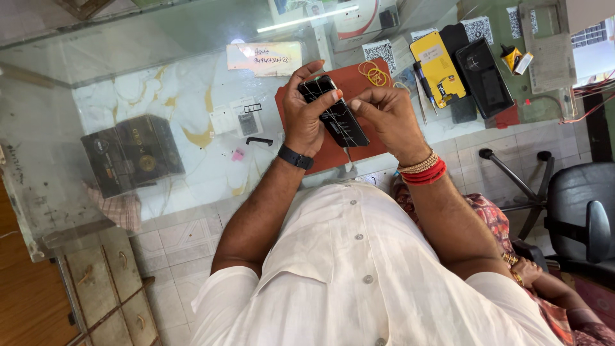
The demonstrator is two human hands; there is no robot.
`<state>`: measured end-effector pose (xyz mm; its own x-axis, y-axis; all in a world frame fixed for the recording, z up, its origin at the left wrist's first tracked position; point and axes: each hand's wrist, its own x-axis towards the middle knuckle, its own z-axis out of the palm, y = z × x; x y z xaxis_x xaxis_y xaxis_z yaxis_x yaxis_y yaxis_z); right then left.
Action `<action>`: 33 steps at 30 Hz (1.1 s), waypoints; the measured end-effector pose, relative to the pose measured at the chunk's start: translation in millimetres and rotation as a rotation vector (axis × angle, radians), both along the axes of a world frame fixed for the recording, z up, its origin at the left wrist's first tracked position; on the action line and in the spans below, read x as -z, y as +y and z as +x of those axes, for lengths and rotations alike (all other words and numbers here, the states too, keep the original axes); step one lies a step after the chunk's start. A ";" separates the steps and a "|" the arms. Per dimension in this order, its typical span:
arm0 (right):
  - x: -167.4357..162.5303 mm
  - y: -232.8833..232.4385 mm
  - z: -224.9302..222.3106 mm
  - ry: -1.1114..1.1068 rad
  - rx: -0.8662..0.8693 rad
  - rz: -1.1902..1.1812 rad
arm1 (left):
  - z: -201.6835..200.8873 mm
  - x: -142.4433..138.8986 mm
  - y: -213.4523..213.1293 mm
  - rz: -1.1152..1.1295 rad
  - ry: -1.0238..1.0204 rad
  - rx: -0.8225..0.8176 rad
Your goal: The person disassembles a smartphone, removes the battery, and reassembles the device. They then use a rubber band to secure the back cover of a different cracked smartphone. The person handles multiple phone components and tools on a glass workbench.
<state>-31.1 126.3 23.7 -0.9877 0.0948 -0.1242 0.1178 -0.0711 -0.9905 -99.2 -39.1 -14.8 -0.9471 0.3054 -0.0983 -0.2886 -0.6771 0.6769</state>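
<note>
the grip of the left hand is closed around a black phone, fingers curled over its upper end, thumb along the side. the right hand pinches the phone's lower half, fingertips pressed to its face where thin pale lines, thread or cracks, cross it; i cannot tell which. the phone is held in the air just above a red mat on the glass desk.

by the look of it, the step in hand is close work on the phone's surface, and any further move seems to call for a steady left hold and fine fingertip control from the right.

around: yellow rubber bands on the mat, a yellow phone box and a black tray to the right, a paper note behind, a small black bar to the left. beneath the glass sits a dark box. an office chair stands well apart. nothing blocks the hands.
</note>
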 end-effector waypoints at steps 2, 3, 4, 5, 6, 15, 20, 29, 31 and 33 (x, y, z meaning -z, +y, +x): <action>-1.0 -1.6 4.0 0.025 0.016 -0.017 | -0.5 -1.0 -0.4 0.007 0.009 0.006; -2.1 -2.8 6.2 0.038 0.023 -0.025 | -0.8 -1.8 -0.7 0.011 0.014 0.007; -3.3 -4.1 8.8 0.025 0.022 -0.010 | -1.1 -2.6 -1.0 0.012 0.016 0.005; -4.8 -5.2 12.1 0.011 0.020 0.005 | -1.3 -3.4 -1.4 0.013 0.018 0.003; -6.2 -6.8 15.1 -0.002 0.019 0.019 | -1.8 -4.4 -1.7 0.014 0.020 0.001; 2.0 -23.6 30.9 -0.010 0.131 0.416 | 4.7 -11.6 13.5 0.030 -0.036 0.035; 11.0 -16.6 36.0 0.104 0.173 0.487 | 14.1 -14.9 21.4 -0.025 -0.038 0.023; 2.5 -9.0 39.3 0.201 0.155 0.409 | 24.7 -18.5 24.3 -0.001 -0.025 0.002; 1.0 -5.7 39.3 0.242 0.160 0.438 | 26.5 -17.2 24.4 0.037 -0.026 0.008; 1.1 -1.2 42.2 0.255 0.159 0.377 | 29.7 -14.8 23.3 0.083 -0.017 0.022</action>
